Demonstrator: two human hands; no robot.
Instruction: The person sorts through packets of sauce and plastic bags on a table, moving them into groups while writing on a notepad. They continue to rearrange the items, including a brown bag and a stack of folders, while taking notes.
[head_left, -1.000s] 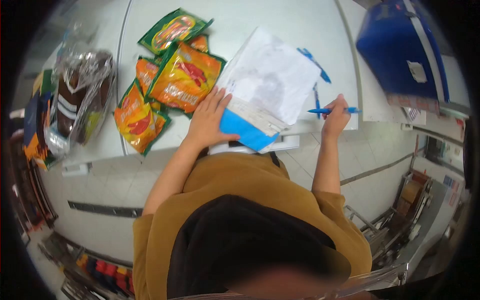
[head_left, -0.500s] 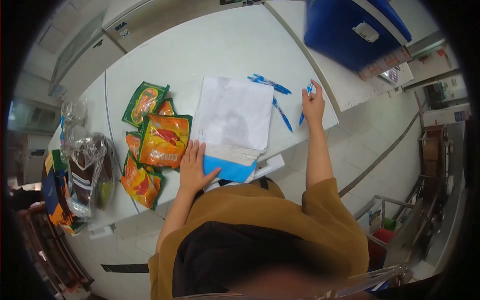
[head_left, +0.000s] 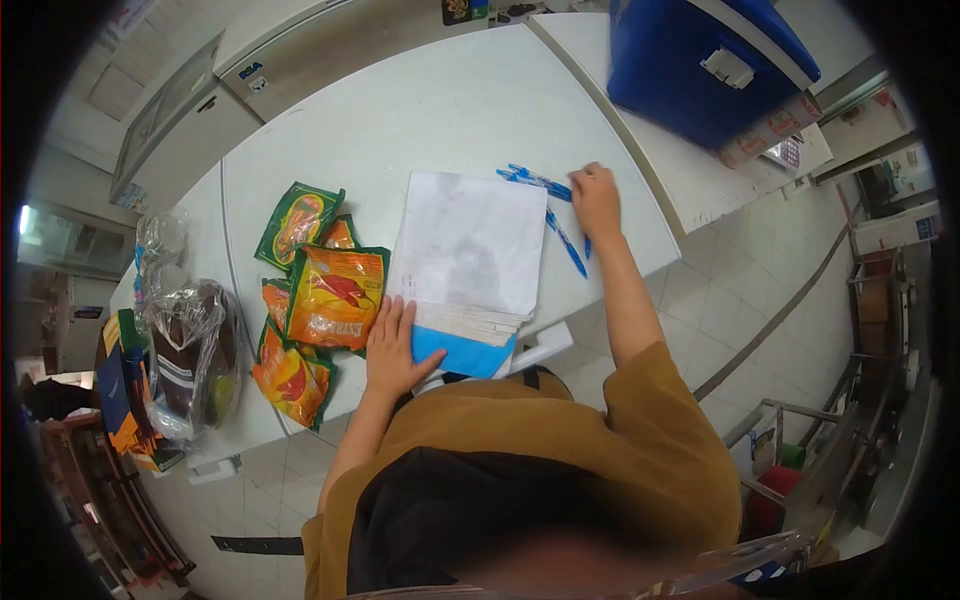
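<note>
My left hand (head_left: 391, 348) lies open, fingers stretched out, at the lower left corner of a thick white paper stack (head_left: 470, 240). Its thumb rests on the blue sheet or cover (head_left: 460, 352) at the stack's near edge. To the right, my right hand (head_left: 597, 202) is closed on a blue pen (head_left: 588, 246); only its lower end shows below the hand. The fingertips are at the ends of several blue pens (head_left: 538, 180) lying beside the stack's top right corner. Another blue pen (head_left: 567, 242) lies slanted along the stack's right side.
Several orange and green packets (head_left: 338, 290) lie left of the stack. A clear plastic bag with dark contents (head_left: 190, 350) sits further left on the white table (head_left: 420, 100). A blue cooler box (head_left: 700, 70) stands on a surface at the back right.
My right hand has moved left with the pen, turning over towards the pens lying on the table. My left hand stays at the stack's corner. The view has shifted slightly.
</note>
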